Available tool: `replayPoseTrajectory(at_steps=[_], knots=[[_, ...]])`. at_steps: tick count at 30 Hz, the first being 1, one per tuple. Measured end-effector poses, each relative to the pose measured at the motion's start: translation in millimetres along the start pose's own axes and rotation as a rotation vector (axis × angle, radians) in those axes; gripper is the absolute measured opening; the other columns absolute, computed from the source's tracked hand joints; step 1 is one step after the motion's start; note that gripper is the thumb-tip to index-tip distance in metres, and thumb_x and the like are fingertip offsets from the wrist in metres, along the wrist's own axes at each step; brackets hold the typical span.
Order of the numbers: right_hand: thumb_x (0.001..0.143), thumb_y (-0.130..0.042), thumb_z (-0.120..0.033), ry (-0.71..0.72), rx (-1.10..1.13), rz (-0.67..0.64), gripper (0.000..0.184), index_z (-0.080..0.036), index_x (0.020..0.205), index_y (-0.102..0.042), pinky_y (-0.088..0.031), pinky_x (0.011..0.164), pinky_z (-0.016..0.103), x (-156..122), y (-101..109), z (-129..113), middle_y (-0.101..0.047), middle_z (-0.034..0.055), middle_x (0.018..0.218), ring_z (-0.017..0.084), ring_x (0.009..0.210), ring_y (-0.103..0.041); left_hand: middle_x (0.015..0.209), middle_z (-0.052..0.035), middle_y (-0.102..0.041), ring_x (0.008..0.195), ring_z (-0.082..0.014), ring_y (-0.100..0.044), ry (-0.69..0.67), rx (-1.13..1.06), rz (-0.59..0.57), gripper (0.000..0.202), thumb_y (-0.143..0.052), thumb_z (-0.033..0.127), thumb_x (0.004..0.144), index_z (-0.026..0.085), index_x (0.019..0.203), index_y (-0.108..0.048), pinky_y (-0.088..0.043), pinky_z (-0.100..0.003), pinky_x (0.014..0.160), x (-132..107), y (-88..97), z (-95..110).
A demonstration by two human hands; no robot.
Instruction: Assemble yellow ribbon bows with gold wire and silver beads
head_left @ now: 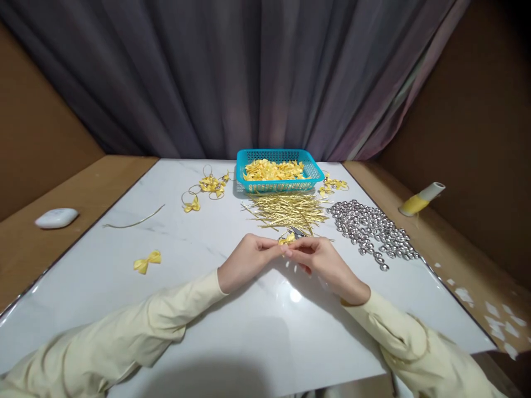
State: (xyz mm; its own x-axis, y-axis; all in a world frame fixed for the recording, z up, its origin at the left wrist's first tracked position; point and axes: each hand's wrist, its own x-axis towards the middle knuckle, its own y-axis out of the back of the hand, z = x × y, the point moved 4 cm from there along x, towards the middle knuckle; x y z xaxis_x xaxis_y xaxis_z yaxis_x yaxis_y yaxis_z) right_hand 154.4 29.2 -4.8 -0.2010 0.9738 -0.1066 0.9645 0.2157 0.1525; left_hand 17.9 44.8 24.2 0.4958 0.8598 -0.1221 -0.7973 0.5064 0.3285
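Observation:
Both hands meet over the middle of the white tabletop, pinching one small yellow ribbon bow between them. My left hand grips its left side with thumb and fingers. From the right, my right hand pinches the same bow, its fingertips touching the left thumb. Fingers hide most of the bow. Just beyond it lies a small dark tool, partly covered, beside a pile of gold wire ties. Another yellow bow rests alone at the left, with a single gold tie farther back.
A blue plastic basket of yellow bows stands at the back. Looped bows lie in clusters to its left and right. Silver bells or beads spread at right. A thread spool and a white object flank the table.

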Motion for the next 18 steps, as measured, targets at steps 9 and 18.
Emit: replayPoseTrajectory(at_steps=[9,18], knots=[[0.072,-0.059,-0.025,0.028,-0.3,-0.17,0.012,-0.015,0.068,-0.065,-0.032,0.042,0.02,-1.4,11.8,-8.1,-0.057,0.0004,0.056,0.008,0.046,-0.043,0.049,0.0049,-0.033,0.047,-0.0071,-0.027,-0.016,0.003,0.078,0.033,-0.052,0.038,0.074,0.013,0.054,-0.057,-0.022,-0.021,0.044,2.7,11.6,3.2],[0.071,-0.058,-0.026,0.029,-0.362,-0.17,0.013,-0.015,0.067,-0.063,-0.032,0.044,0.02,-2.8,31.9,-15.7,-0.055,-0.0004,0.057,0.009,0.049,-0.043,0.052,0.0029,-0.046,0.047,-0.0065,-0.031,0.029,-0.004,0.128,0.029,-0.054,0.036,0.074,0.011,0.072,-0.069,-0.023,-0.019,0.042,1.0,13.7,4.3]])
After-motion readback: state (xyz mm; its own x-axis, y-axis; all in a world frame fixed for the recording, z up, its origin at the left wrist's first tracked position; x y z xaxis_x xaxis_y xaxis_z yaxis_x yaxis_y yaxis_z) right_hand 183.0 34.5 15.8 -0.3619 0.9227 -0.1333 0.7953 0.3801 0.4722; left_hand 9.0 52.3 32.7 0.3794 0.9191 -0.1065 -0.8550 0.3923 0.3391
